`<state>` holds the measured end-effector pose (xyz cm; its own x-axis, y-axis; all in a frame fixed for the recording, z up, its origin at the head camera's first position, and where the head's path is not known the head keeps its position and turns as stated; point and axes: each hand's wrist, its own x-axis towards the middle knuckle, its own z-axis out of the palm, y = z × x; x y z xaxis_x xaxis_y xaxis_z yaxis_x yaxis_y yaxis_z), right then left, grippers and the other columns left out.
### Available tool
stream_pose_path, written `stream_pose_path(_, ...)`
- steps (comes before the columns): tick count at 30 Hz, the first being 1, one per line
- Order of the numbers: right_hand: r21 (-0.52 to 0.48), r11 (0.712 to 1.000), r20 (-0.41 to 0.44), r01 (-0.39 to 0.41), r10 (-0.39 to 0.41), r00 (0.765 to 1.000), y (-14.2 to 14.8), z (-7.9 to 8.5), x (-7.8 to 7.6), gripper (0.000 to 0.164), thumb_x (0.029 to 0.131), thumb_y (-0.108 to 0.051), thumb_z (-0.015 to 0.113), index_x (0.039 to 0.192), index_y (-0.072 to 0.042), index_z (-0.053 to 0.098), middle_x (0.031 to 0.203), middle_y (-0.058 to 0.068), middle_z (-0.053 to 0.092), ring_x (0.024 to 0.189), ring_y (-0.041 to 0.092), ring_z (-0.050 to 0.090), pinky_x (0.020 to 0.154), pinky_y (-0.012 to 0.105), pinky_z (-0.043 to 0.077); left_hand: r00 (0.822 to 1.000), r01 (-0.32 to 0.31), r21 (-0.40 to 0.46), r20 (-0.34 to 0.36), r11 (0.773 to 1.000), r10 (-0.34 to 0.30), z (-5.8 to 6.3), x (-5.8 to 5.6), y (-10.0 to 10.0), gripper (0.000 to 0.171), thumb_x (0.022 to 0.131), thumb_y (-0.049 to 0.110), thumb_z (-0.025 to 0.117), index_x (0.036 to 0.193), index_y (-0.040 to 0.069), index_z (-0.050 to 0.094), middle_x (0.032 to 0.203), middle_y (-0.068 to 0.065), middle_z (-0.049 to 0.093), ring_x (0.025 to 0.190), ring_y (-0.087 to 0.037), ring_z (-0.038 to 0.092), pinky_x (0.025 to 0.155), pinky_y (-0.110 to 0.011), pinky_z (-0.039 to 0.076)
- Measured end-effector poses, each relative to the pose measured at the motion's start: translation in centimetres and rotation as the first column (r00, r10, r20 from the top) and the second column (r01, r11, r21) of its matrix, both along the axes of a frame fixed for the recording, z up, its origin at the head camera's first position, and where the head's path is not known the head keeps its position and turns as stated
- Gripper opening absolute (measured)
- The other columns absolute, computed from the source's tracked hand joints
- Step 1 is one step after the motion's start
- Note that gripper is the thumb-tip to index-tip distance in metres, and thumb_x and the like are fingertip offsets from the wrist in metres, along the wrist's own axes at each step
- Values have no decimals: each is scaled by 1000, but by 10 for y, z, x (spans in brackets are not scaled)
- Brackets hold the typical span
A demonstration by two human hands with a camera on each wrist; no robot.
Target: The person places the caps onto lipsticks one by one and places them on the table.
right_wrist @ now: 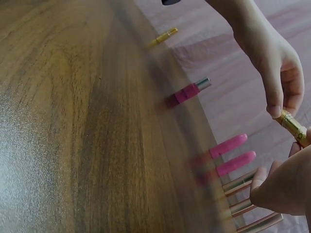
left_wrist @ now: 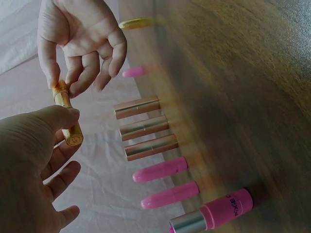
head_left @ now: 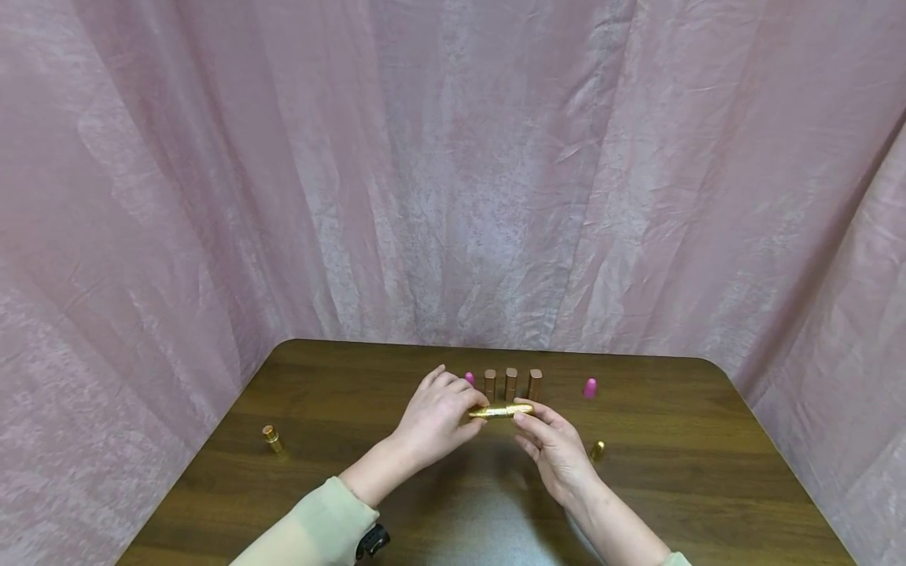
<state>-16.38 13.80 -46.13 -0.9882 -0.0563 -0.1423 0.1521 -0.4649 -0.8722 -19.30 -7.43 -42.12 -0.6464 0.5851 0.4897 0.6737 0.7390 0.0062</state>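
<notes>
Although a crinkly pink curtain [head_left: 481,196] takes up most of the view, everything's actually laid out on a brown wooden table [head_left: 340,377]. Next size down is a pale green sleeve [head_left: 325,519], then two hands, both up over the wood with a patterned gold tube [head_left: 495,411] held sideways between them. The left hand [head_left: 435,413] has thumb and fingertip pinched on the tube's left end, its other fingers loosely spread; the right hand [head_left: 559,452] pinches the right end with the rest of its fingers half bent, so neither's wide open. Using that gold tube as reference: a chunky pink tube [left_wrist: 227,208] with a silver collar and lettering stands off to its left. Three copper tubes [head_left: 511,383] stand in a row behind it. Well out to its left is an upright second gold tube [head_left: 273,440]. Then the little stuff: two round-topped pink pieces [left_wrist: 160,170] behind it and leftward, one more pink piece [head_left: 591,388] behind and rightward, and a small gold piece [head_left: 598,450] off to its right.
</notes>
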Motion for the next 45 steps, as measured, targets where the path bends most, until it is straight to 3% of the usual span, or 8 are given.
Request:
stream_pose_path(4,7,1000,-13,-7,7,1000,-1,-1,1,25,93,0,67,117,-6,70,108,0,66,100,14,60,102,44,43,1000,7,1,4,1000,-7,0,0,2,19,82,28,85,99,26,75,96,12,68,100,-17,60,115,-51,34)
stream_pose_path(17,69,998,-46,12,-9,999,-7,-6,0,29,90,0,72,119,3,69,102,1,66,92,13,60,85,28,53,1000,12,7,2,1000,-12,1,1,7,20,83,30,86,98,24,75,95,11,70,101,-16,61,115,-48,35)
stream_pose_path(29,194,980,-95,43,-25,995,-7,-3,-1,33,90,-8,76,118,8,69,103,2,71,95,15,62,89,32,52,999,44,-10,3,999,-44,2,2,10,18,89,31,81,102,22,74,99,10,69,104,-17,60,112,-44,38)
stream_pose_path(37,376,922,-161,91,-32,986,-10,6,1,31,87,-12,81,112,3,73,99,6,71,94,16,62,84,27,49,999,-5,-5,48,1000,5,7,3,8,16,85,33,83,95,24,75,89,12,68,95,-15,60,105,-43,43)
stream_pose_path(42,439,896,-244,64,50,968,-11,13,1,32,87,-14,82,115,-3,73,106,11,72,97,19,66,83,27,52,997,-17,7,74,1000,17,11,0,-1,21,85,33,84,102,25,76,98,11,71,95,-15,61,102,-43,45)
stream_pose_path(45,498,865,-307,63,108,946,-6,17,0,32,90,-13,79,120,-4,72,109,12,71,100,23,67,85,27,54,989,-65,39,134,997,59,14,-7,-14,23,86,32,83,106,25,76,100,11,71,96,-15,61,101,-44,45)
